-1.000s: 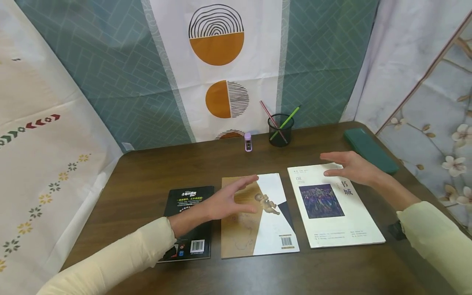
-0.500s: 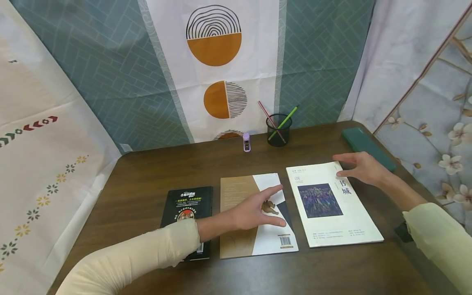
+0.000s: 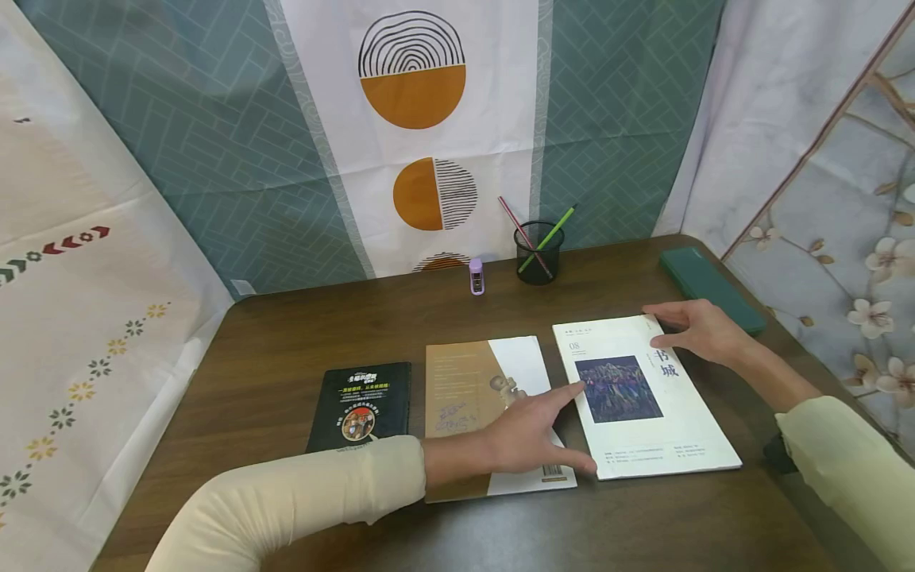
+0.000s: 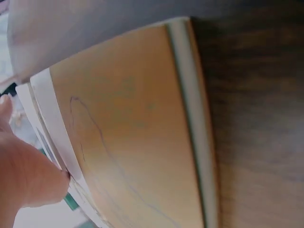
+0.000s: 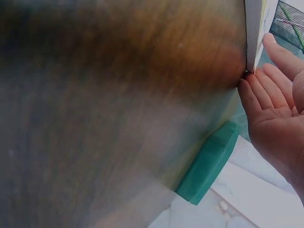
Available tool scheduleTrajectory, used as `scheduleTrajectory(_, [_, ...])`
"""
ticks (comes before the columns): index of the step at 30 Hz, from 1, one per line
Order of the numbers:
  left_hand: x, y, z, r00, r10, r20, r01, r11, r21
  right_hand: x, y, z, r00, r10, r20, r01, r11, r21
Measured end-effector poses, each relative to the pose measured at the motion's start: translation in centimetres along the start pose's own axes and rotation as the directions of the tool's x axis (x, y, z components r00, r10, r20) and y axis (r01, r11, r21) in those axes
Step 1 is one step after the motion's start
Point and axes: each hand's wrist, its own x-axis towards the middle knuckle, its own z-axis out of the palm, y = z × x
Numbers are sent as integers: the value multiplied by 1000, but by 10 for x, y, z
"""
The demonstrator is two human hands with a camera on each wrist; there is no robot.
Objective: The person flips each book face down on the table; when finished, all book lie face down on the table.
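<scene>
My left hand (image 3: 532, 433) at near left edge of white magazine (image 3: 643, 397), fingers spread, flat. Right hand (image 3: 704, 330) on far right corner, fingers straight. Magazine flat on bench (image 3: 286, 334), rightmost of three books. Step: bracketing magazine. Next, I judge: firm edge grip.

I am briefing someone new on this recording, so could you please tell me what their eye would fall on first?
Three books lie in a row on the dark wooden table. Both hands close on the white magazine at the right end: the left hand at its near left edge, the right hand at its far right corner. Behind stands a black mesh pen cup, before a wall cloth with orange half circles.
</scene>
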Motion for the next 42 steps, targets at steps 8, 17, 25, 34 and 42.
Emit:
scheduleTrajectory(8, [-1,10,14,997,68,-39,-54,955,291,0,-2,1,1000,-2,1,2,1000,4])
scheduleTrajectory(17, [-2,22,30,998,-7,-58,25,945,326,-1,1,0,1000,2,4,-2,1000,-9])
scheduleTrajectory(25, [2,32,29,997,-42,-63,63,920,388,-1,0,-1,1000,12,12,-12,1000,-26])
scheduleTrajectory(34, [8,34,21,1000,-9,-18,17,854,520,1,5,-2,999,-11,32,11,1000,-5])
scheduleTrajectory(42, [15,27,20,995,93,36,-92,716,692,0,5,-2,999,-1,41,1,1000,14])
